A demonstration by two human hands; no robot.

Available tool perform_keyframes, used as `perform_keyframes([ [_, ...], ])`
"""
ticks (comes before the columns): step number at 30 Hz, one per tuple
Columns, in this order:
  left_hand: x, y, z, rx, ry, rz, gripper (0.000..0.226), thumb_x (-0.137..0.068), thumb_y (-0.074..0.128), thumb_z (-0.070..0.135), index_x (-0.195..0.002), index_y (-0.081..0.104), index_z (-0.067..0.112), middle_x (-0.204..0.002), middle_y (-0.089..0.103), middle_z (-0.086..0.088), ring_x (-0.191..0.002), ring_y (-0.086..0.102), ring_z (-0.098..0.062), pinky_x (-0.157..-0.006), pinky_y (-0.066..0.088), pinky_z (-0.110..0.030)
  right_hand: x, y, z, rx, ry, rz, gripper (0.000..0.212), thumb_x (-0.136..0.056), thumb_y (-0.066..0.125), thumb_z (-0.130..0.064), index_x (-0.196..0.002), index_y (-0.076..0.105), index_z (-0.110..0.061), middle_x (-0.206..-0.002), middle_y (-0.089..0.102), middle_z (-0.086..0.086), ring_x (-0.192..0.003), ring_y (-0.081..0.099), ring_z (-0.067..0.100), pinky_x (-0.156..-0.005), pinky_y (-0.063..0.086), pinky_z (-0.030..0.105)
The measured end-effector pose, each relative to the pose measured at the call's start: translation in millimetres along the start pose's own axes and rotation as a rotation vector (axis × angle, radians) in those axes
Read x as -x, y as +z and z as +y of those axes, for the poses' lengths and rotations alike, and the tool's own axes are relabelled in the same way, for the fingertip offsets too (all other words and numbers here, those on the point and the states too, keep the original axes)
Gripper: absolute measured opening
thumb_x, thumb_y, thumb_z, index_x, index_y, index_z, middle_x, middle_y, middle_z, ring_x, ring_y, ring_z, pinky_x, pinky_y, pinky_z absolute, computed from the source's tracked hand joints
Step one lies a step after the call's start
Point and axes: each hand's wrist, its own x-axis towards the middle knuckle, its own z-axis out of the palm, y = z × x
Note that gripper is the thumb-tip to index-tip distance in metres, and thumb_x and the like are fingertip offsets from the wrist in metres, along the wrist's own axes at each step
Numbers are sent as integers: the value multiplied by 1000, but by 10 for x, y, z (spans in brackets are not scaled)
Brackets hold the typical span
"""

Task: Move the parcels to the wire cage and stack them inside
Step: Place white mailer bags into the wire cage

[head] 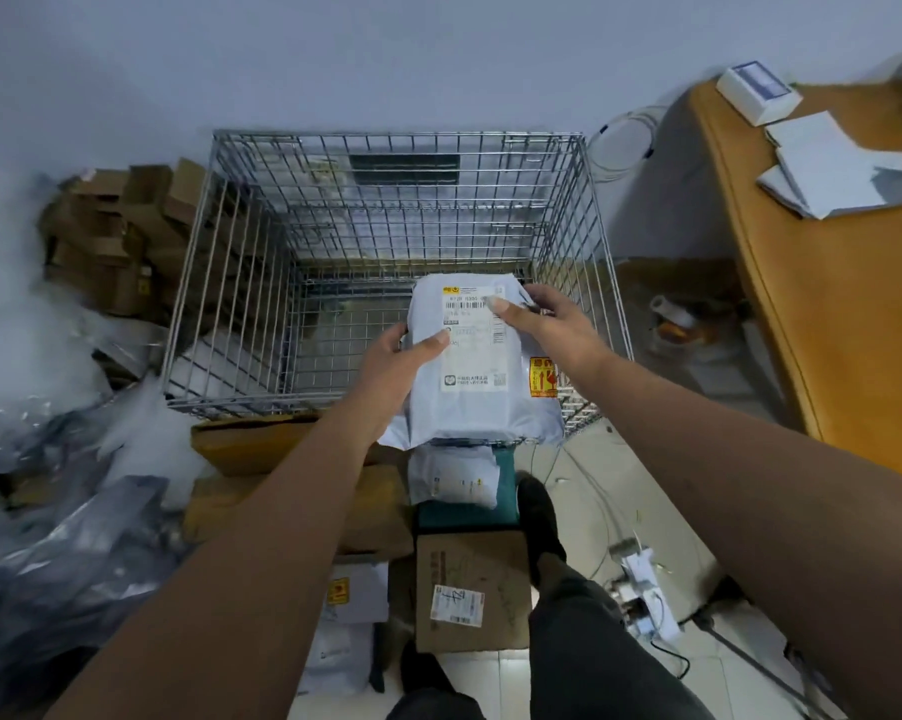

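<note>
Wire cage on tiled floor

Silver wire cage: bare shiny metal. Pale grey parcel bag: smooth, slightly glossy plastic, matt paper label. Brown box: matt cardboard. Orange surface: smooth wood-look.

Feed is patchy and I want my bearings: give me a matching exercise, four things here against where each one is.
Things:
1. grey parcel
2. labelled box
3. papers
4. cage

Places:
A. on the orange table
B. gripped by the left hand and right hand
C. low down, beside the shoe
D. by the wall

Pairs: 1-B, 2-C, 3-A, 4-D
</note>
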Motion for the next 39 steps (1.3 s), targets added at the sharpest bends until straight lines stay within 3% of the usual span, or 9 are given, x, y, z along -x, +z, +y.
perform_keyframes([
  [3, -469, 239, 131, -18, 1, 36, 40, -90, 81, 28, -124, 60, 26, -103, 75, 3, -71, 77, -7, -52, 59, -24, -483, -140, 39, 52, 12, 10, 75, -81, 83, -56, -143, 58, -23, -132, 63, 4, -115, 67, 22, -98, 58, 41],
  [7, -1195, 582, 152, -76, -51, 23, 55, -89, 81, 36, -136, 55, 25, -119, 72, -1, -97, 75, -24, -81, 62, -45, -1223, -329, 203, -11, 67, 1, 75, -88, 82, -39, -151, 48, -19, -140, 59, 8, -122, 65, 27, -104, 56, 48],
  [11, -1943, 849, -146, -72, -124, 20, 39, -87, 83, 32, -120, 65, 25, -107, 77, 7, -88, 78, -17, -68, 63, -33, -1953, -444, 582, -13, 137, -50, 70, -94, 78, -21, -154, 43, -16, -148, 55, 14, -127, 63, 31, -106, 55, 50],
  [17, -2803, 1117, -939, -18, -332, -5, 22, -88, 82, 23, -107, 70, 25, -101, 82, -2, -88, 80, -23, -78, 64, -43, -2748, -358, 1488, 157, 207, -65, 70, -93, 78, -37, -151, 45, -17, -140, 63, 10, -110, 67, 23, -84, 57, 31],
  [23, -3341, 1238, -1605, -71, -471, 58, 35, -93, 75, 11, -127, 69, 5, -118, 76, -16, -100, 75, -32, -85, 62, -45, -3201, -107, 2271, 234, 299, -53, 56, -100, 69, -39, -148, 50, -19, -130, 66, 6, -96, 67, 19, -79, 54, 25],
  [26, -3497, 1260, -1866, -151, -495, 61, 40, -94, 74, 9, -132, 66, 0, -126, 72, -19, -112, 70, -36, -100, 57, -51, -3308, -61, 2551, 279, 323, -9, 44, -103, 63, -34, -144, 56, -20, -113, 63, -1, -75, 59, 2, -52, 45, 9],
  [32, -3757, 1530, -2185, -156, -519, 7, 40, -99, 68, 9, -137, 61, -1, -132, 68, -19, -117, 67, -36, -105, 54, -48, -3507, -82, 2958, 352, 403, 44, 38, -106, 56, -36, -142, 57, -25, -133, 67, 5, -115, 66, 31, -93, 57, 39],
  [34, -3851, 1643, -2269, -160, -530, -11, 38, -99, 66, 9, -136, 62, 0, -133, 69, -18, -115, 68, -34, -105, 54, -47, -3583, -117, 3071, 363, 439, 58, 36, -108, 52, -34, -142, 56, -26, -131, 67, 6, -114, 66, 32, -96, 59, 47],
  [39, -4022, 1822, -2476, -248, -564, -69, 38, -102, 63, 14, -139, 61, 5, -132, 68, -14, -109, 67, -31, -103, 55, -45, -3689, -157, 3381, 356, 501, 146, 31, -109, 52, -30, -138, 58, -22, -121, 68, 6, -101, 65, 26, -84, 51, 32],
])
